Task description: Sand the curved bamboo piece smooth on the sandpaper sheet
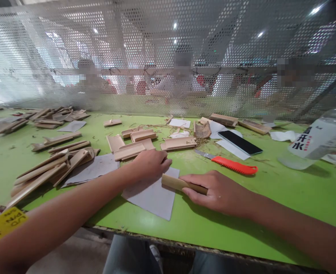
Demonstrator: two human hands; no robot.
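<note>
My right hand is closed around a split bamboo piece, its rounded outer side up and its left end over a sheet of white paper. My left hand is curled at the paper's far edge, close to several pale bamboo pieces; what its fingers hold, if anything, is hidden. Beyond my right hand lies a utility knife with an orange-red handle, its blade out and pointing left. Another bamboo piece rests past the left hand.
Bamboo strips are heaped at left beside grey paper. A phone lies behind the knife, and a large clear bottle stands at right. A perforated metal screen borders the green table; people sit behind it.
</note>
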